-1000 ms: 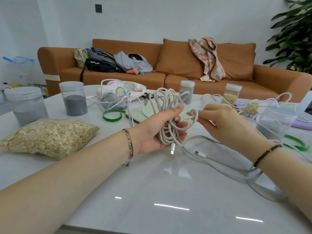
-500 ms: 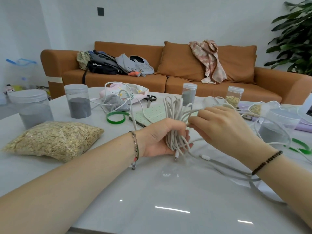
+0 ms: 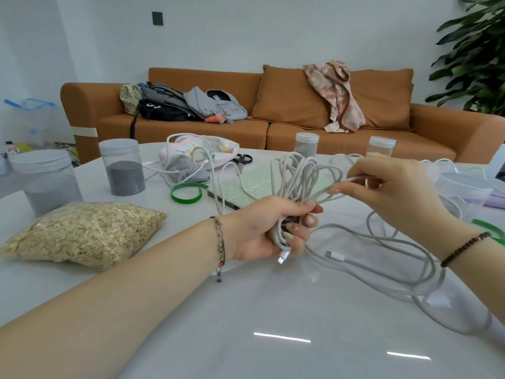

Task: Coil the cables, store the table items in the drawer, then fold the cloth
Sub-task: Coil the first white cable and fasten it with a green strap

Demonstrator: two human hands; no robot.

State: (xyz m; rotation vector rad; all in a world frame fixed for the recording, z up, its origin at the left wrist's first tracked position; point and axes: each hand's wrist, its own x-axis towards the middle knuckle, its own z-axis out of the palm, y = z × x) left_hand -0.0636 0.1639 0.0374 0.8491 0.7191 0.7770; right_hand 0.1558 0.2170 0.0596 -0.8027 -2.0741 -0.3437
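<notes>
My left hand [image 3: 269,228] grips a bundle of white cable loops [image 3: 299,176] at its lower end, a plug sticking out below the fingers. To the right of the loops, my right hand [image 3: 393,191] pinches a strand of the same cable and holds it out level. The loose remainder of the cable [image 3: 393,258] lies in wide curves on the white table [image 3: 246,324] under my right wrist, with a second plug [image 3: 334,255] lying free. Another white cable [image 3: 191,149] lies tangled over a pink cloth [image 3: 216,146] at the back of the table.
A bag of oats [image 3: 82,232] lies at the left. Jars of grey powder [image 3: 123,168] [image 3: 45,179] stand behind it. A green ring [image 3: 186,193], scissors [image 3: 243,159], a green dotted notebook [image 3: 254,184], and more jars [image 3: 306,144] [image 3: 381,146] fill the middle and right. An orange sofa [image 3: 273,124] stands behind.
My right hand has moved from against the bundle out to the right, drawing a strand of cable level. My left hand keeps its grip on the loops.
</notes>
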